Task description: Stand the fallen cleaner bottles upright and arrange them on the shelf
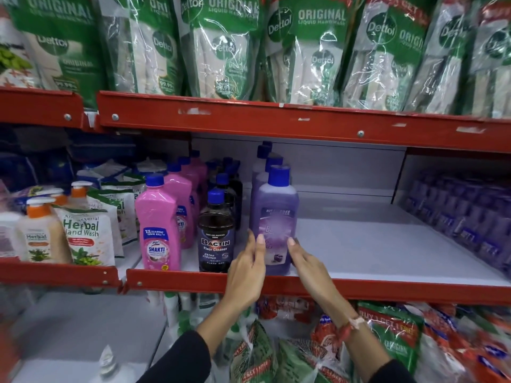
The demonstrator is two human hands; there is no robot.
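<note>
A purple cleaner bottle (276, 214) with a blue cap stands upright at the front of the middle shelf (387, 244). Behind it runs a row of more purple bottles (262, 161). My left hand (246, 272) touches its lower left side, thumb on the label. My right hand (301, 258) rests fingertips against its lower right side. Left of it stand a row of dark Bactin floor cleaner bottles (217, 233) and a row of pink Shakti bottles (159, 230), all upright.
The white shelf surface right of the purple bottle is bare up to stacked purple packs (464, 217). A red shelf lip (359, 288) runs along the front. Herbal hand wash pouches (83, 236) and pump bottles stand at the left. Dettol refill pouches (304, 51) fill the shelf above.
</note>
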